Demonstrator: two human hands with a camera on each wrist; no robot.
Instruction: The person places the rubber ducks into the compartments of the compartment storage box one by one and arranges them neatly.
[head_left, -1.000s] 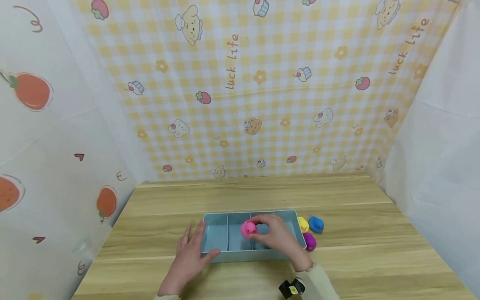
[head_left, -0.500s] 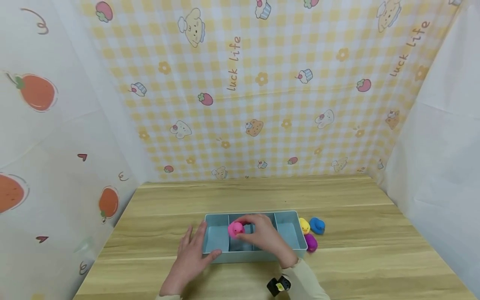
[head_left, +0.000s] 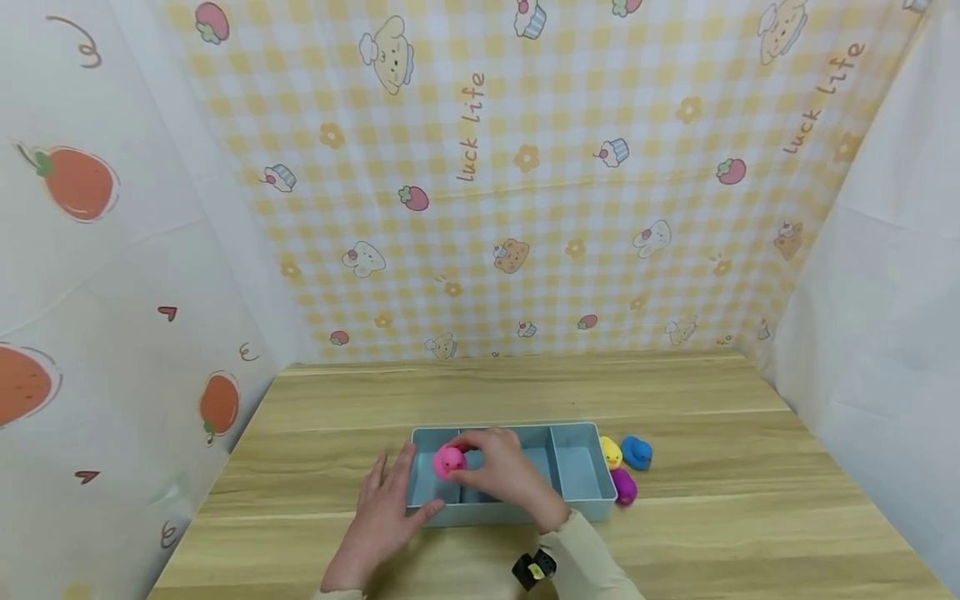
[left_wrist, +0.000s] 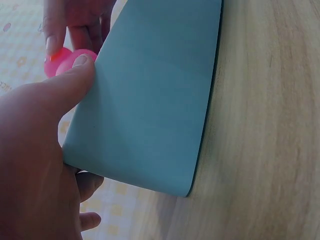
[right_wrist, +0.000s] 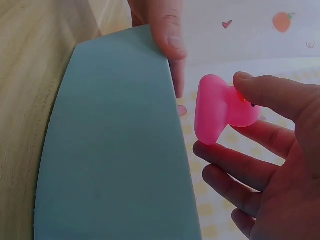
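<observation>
A pink rubber duck [head_left: 448,461] is pinched between the thumb and fingers of my right hand [head_left: 504,473]. It hangs over the leftmost compartment of a blue-grey divided box [head_left: 517,513], near the first divider. The right wrist view shows the pink duck [right_wrist: 220,107] held clear above the box's rim. My left hand [head_left: 384,508] rests at the box's left end, thumb on the front rim and fingers straight along the side. In the left wrist view, the left thumb [left_wrist: 75,82] lies over the box edge. The right hand covers part of the middle compartments.
Right of the box, on the wooden table [head_left: 735,500], a yellow duck [head_left: 612,452], a blue duck [head_left: 637,452] and a purple duck [head_left: 624,487] sit close together. A checked cloth backdrop [head_left: 555,200] stands behind the table, with white cloth [head_left: 877,317] on the right.
My right hand has carried the pink duck leftward, from above the middle compartments to above the leftmost one. The left hand has stayed on the box's left end.
</observation>
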